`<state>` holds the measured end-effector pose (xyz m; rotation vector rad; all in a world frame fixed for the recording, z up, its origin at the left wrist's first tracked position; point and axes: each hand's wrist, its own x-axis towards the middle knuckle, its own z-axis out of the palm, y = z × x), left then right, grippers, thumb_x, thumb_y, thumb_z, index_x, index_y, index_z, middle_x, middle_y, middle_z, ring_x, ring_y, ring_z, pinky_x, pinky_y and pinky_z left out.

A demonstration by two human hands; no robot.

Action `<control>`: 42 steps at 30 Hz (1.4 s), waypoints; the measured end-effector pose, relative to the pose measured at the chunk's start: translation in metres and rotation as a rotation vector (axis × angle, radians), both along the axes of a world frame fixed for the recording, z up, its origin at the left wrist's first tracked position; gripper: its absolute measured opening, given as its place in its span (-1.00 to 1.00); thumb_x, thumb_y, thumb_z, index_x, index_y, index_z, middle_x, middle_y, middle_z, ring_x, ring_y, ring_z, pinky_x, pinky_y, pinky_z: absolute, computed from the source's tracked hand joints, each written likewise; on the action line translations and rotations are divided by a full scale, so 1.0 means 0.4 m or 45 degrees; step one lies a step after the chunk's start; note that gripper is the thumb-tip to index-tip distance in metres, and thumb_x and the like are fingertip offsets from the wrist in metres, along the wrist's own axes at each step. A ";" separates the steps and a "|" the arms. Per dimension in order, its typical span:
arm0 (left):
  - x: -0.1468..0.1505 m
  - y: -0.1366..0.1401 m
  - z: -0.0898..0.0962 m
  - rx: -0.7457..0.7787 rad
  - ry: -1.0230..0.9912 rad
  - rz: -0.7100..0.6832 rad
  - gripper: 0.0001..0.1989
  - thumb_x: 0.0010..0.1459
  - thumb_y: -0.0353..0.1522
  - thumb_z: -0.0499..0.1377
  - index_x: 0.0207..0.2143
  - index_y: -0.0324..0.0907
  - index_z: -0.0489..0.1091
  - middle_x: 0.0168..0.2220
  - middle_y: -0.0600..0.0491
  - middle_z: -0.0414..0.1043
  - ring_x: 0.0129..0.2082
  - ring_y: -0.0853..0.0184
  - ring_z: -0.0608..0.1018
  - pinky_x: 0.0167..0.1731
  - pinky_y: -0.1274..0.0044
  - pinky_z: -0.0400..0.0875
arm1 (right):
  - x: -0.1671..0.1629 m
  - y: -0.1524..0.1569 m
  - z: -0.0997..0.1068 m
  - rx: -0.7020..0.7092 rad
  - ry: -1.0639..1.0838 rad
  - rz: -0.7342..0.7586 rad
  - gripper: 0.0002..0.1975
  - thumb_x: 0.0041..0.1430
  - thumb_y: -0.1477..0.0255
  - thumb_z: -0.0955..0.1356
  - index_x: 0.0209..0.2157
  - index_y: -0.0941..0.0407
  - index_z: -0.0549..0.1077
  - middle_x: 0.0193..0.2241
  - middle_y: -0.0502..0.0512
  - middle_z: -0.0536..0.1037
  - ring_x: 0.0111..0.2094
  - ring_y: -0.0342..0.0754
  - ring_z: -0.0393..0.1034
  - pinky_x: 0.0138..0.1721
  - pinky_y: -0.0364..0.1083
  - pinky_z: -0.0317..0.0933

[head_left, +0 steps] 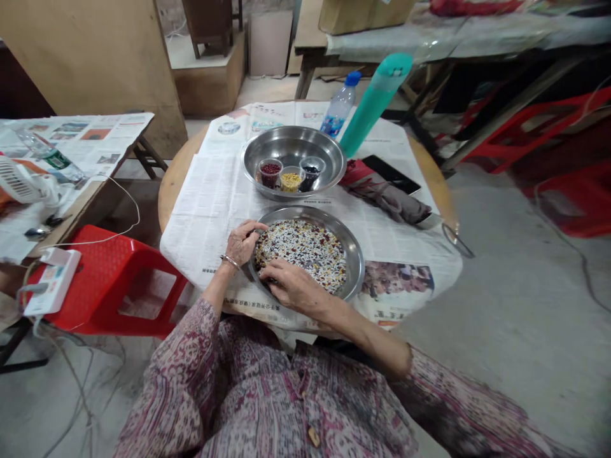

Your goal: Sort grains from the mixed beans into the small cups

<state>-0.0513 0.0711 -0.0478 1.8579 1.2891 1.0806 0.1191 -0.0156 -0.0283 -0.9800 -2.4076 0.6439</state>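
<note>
A round steel plate (354,257) holds a spread of white grains mixed with red, yellow and dark beans (305,248). At its upper left edge is my left hand (242,242), wearing a bracelet, with its thumb and fingers closed at the rim. My right hand (292,285) is over the lower left of the plate, fingers bent down onto the grains; its fingertips are partly hidden, and I cannot see what is between them. Behind stands a larger steel basin (296,141) with cups of red beans (270,173), yellow beans (290,180) and dark beans (310,176).
Newspaper covers the round table (200,191). Beyond the plate are a water bottle (340,105), a green flask (377,102), a folded umbrella (386,194) and a black phone (392,173). At left, a red stool (109,280) carries a power strip (53,280) with trailing cables.
</note>
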 end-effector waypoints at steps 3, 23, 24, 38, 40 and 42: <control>0.000 -0.001 -0.001 0.002 -0.013 0.008 -0.71 0.07 -0.56 0.04 -0.30 -0.19 0.54 -0.23 0.05 0.52 -0.18 0.35 0.51 -0.06 0.54 0.39 | 0.007 0.039 -0.008 0.196 -0.156 0.026 -0.81 0.19 0.58 0.28 -0.22 0.12 0.50 -0.19 0.17 0.50 -0.11 0.03 0.29 -0.06 0.02 0.27; -0.002 -0.002 -0.002 -0.015 0.012 0.007 -0.69 0.05 -0.54 0.04 -0.28 -0.17 0.54 -0.24 0.06 0.50 -0.20 0.34 0.49 -0.12 0.53 0.38 | 0.145 -0.026 -0.001 0.014 -0.073 -0.136 -0.77 0.25 0.43 0.30 -0.07 0.05 0.48 -0.07 0.18 0.47 -0.03 0.03 0.36 0.01 0.11 0.33; -0.002 -0.002 0.000 -0.016 0.017 0.005 -0.69 0.06 -0.55 0.04 -0.28 -0.17 0.54 -0.23 0.06 0.50 -0.19 0.34 0.49 -0.11 0.53 0.38 | 0.127 -0.036 0.004 -0.006 -0.070 -0.070 -0.75 0.25 0.44 0.29 -0.05 0.04 0.47 -0.05 0.17 0.46 -0.01 0.02 0.35 0.01 0.10 0.34; -0.002 0.000 -0.001 -0.037 -0.011 0.018 -0.69 0.04 -0.55 0.04 -0.28 -0.19 0.54 -0.23 0.04 0.51 -0.18 0.34 0.50 -0.09 0.52 0.38 | 0.174 0.166 -0.027 0.167 -0.151 -0.671 -0.69 0.24 0.53 0.20 -0.13 0.13 0.52 -0.17 0.22 0.48 -0.08 0.08 0.33 0.01 0.07 0.26; -0.002 0.001 -0.001 -0.036 -0.012 0.018 -0.70 0.04 -0.55 0.05 -0.28 -0.19 0.54 -0.22 0.04 0.51 -0.18 0.34 0.50 -0.09 0.52 0.39 | 0.145 0.178 -0.024 0.170 -0.200 -0.750 -0.70 0.25 0.46 0.21 -0.10 0.11 0.52 -0.16 0.23 0.49 -0.06 0.13 0.29 -0.01 0.10 0.25; -0.002 0.003 0.000 -0.033 -0.010 0.015 -0.70 0.04 -0.55 0.05 -0.29 -0.19 0.55 -0.21 0.05 0.52 -0.17 0.34 0.51 -0.07 0.52 0.38 | 0.100 0.181 -0.019 0.161 -0.284 -0.771 -0.69 0.27 0.36 0.24 -0.05 0.12 0.50 -0.11 0.28 0.48 -0.03 0.19 0.24 -0.04 0.14 0.22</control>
